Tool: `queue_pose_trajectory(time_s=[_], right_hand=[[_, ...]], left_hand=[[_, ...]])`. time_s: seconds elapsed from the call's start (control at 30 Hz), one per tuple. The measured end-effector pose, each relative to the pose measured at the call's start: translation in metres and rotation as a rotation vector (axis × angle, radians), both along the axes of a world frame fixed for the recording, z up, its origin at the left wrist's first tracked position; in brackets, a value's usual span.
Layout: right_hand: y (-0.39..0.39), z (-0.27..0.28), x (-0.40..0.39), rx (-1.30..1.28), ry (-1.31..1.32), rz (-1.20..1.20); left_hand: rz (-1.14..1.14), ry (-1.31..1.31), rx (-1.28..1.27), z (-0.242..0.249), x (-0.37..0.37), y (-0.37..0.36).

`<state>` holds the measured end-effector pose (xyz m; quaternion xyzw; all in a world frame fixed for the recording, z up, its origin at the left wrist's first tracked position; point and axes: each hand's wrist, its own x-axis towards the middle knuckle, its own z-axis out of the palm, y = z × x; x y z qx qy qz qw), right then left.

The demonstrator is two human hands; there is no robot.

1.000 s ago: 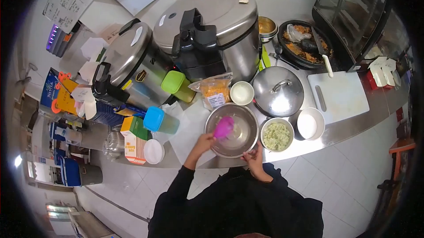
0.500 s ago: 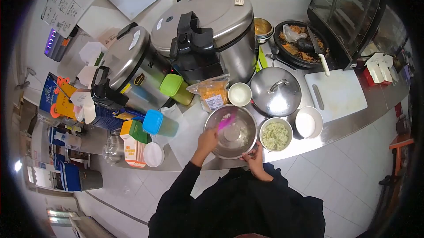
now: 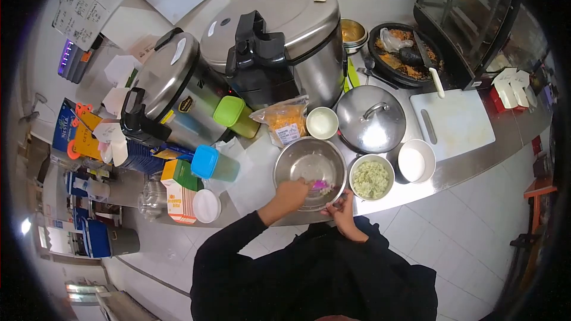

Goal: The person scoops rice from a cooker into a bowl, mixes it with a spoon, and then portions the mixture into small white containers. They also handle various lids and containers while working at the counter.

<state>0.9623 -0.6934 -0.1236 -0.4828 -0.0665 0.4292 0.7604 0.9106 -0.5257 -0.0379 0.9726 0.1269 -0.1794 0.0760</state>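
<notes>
A steel mixing bowl (image 3: 285, 169) sits at the counter's front edge, with a little pale food low inside it. Over its left side, my left hand (image 3: 291, 196) is closed around a pink spatula (image 3: 320, 185), whose head is down near the bowl's bottom. The handle is mostly hidden by my fingers. My right hand (image 3: 341, 211) grips the bowl's front right rim, thumb and fingers pinched on the edge. Just right of it stands a white bowl of pale green shredded food (image 3: 372, 179). Behind the mixing bowl is a small white bowl (image 3: 322, 123).
A lidded pan (image 3: 372, 120) and an empty-looking white bowl (image 3: 416, 161) stand to the right, near a white cutting board (image 3: 455, 124). A knife (image 3: 429, 65) rests across a black mortar (image 3: 380, 66). Large rice cookers (image 3: 309, 53), a bag of orange food (image 3: 284, 120) and a blue-lidded container (image 3: 215, 165) crowd the left.
My left hand has moved slightly right and down, bringing the pink spatula from the bowl's upper middle to its lower right. My right hand stays on the rim.
</notes>
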Motion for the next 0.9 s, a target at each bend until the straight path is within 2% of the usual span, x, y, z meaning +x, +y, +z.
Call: queue_pose_trajectory(time_s=[0.07,0.13,0.17,0.23,0.27,0.33,0.4,0.47,0.5,0.57,0.6,0.67,0.7,0.77,0.9], right_hand=[[-0.001,-0.005,0.0,-0.008,-0.027,0.003],[0.0,-0.012,-0.003,-0.014,-0.055,0.007],[0.0,-0.016,-0.004,-0.027,-0.067,0.008],[0.0,-0.014,-0.003,-0.043,-0.083,0.006],[0.0,-0.01,-0.003,-0.03,-0.064,0.0],[0.001,-0.008,-0.003,-0.022,-0.039,-0.008],[0.0,-0.013,-0.005,-0.02,-0.094,-0.022],[0.0,-0.019,-0.005,-0.014,-0.108,-0.021],[0.0,-0.019,-0.004,-0.004,-0.126,-0.019],[0.0,-0.016,-0.002,-0.027,-0.102,-0.007],[0.001,-0.014,-0.001,-0.05,-0.075,0.01],[0.002,-0.013,-0.002,-0.025,-0.077,0.005],[0.001,-0.014,-0.002,-0.003,-0.076,0.006],[0.0,-0.016,0.0,0.001,-0.052,0.018],[-0.002,-0.025,0.003,0.005,-0.009,0.079]], left_hand=[[-0.045,0.044,-0.048,0.012,-0.004,0.005],[0.213,0.116,-0.04,0.023,0.013,0.03],[0.212,0.117,-0.042,0.018,0.013,0.04],[0.15,-0.108,-0.1,0.0,0.013,0.057],[0.147,-0.109,-0.101,0.0,0.013,0.053],[0.117,0.087,-0.111,-0.002,0.006,0.035],[0.045,0.06,-0.157,-0.009,-0.009,0.03],[0.149,0.252,-0.338,-0.031,-0.018,0.038],[0.144,0.253,-0.338,-0.039,-0.022,0.036],[0.152,-0.11,-0.654,-0.053,-0.029,0.031],[0.144,-0.112,-0.651,-0.06,-0.027,0.031],[0.813,0.12,-1.171,-0.064,-0.019,0.029],[0.801,0.121,-1.17,-0.06,-0.016,0.03],[0.815,0.131,-1.435,-0.049,-0.013,0.032],[0.872,0.234,-1.569,-0.035,-0.004,0.029]])
